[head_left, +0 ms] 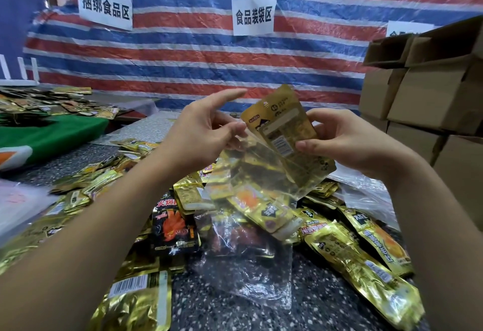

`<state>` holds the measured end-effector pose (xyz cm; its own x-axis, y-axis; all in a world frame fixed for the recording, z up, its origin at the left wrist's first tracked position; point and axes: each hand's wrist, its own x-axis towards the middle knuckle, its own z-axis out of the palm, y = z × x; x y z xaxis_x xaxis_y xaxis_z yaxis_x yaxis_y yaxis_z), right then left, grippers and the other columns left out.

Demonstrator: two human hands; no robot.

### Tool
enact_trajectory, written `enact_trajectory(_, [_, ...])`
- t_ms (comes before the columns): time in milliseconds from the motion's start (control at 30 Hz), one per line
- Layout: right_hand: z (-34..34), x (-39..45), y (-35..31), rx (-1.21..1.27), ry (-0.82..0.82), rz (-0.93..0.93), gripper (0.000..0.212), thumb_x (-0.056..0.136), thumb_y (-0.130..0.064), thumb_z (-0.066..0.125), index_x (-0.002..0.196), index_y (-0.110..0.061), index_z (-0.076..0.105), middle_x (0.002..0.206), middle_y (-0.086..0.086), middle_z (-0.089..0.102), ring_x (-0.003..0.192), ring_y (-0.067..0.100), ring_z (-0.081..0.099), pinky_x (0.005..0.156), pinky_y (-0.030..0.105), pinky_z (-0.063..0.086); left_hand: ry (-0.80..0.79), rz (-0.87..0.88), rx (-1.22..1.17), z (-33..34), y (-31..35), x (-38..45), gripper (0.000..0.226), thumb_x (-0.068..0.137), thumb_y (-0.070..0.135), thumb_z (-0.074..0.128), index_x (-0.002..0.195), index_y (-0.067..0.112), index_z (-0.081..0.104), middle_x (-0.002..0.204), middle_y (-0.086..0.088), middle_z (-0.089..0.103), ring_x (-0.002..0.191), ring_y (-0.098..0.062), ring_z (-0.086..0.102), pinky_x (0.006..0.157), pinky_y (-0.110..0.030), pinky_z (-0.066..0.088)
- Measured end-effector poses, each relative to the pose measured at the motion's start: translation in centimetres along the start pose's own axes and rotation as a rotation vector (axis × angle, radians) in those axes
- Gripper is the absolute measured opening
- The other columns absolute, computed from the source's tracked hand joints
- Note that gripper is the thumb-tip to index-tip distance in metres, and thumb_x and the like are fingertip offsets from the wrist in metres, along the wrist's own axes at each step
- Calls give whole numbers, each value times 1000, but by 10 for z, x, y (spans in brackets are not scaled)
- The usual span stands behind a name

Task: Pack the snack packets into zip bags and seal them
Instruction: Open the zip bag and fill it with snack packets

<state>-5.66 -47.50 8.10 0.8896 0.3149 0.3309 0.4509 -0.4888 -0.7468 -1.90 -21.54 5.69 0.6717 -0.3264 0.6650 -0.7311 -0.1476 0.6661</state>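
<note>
While the right hand (347, 142) holds a gold snack packet (287, 132) upright above the worktop (326, 302), its thumb lies across the printed back and the fingers curl behind it, so that grip is closed on the packet. The lower part of the packet sits inside the mouth of a clear zip bag (251, 226), which hangs down from both hands towards the worktop. The left hand (206, 132) pinches the bag's upper edge between thumb and middle fingers, with the index finger stretched out straight and pointing up to the right; its grip is narrow, on the plastic only. Under the bag lies a loose heap of gold snack packets (366, 260), and a black packet (175, 229) with red print lies among them, near the left forearm. The worktop is dark speckled stone. Stacked cardboard boxes (428, 95) stand at the right edge. Behind hangs a red, white and blue striped tarpaulin (183, 56) carrying white paper signs (253, 14). A green cloth (52, 134) covers a surface to the far left.
</note>
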Motion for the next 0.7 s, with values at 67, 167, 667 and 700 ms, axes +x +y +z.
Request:
enact_trajectory(67, [1, 0, -1, 10, -3, -11, 43, 78, -26, 72, 120, -20, 65, 105, 8, 76, 99, 27, 73, 86, 46, 59, 6, 8, -9, 2, 1, 0, 41, 94, 1, 60, 124, 30, 62, 84, -6, 76, 70, -16, 73, 65, -18, 56])
enact_trajectory(167, [4, -1, -2, 12, 8, -20, 41, 78, -27, 71, 119, -20, 65, 105, 9, 76, 98, 27, 73, 86, 49, 58, 3, 3, -15, 3, 4, -1, 39, 95, 0, 58, 109, 36, 65, 85, -6, 76, 69, -18, 73, 64, -17, 55])
enact_trajectory(667, [0, -6, -7, -80, -47, 6, 30, 92, 0, 64, 112, -21, 71, 103, 7, 77, 98, 26, 74, 92, 54, 55, -69, 18, 22, 4, 3, -2, 31, 93, -1, 61, 115, 19, 68, 88, 10, 76, 72, -6, 71, 68, -12, 52])
enact_trajectory(700, [0, -7, -7, -95, -48, 3, 30, 92, 1, 64, 112, -20, 71, 104, 5, 77, 98, 24, 74, 93, 52, 55, -73, 26, 37, 4, 3, -2, 32, 93, -2, 61, 114, 21, 68, 85, 15, 75, 72, -4, 71, 68, -11, 51])
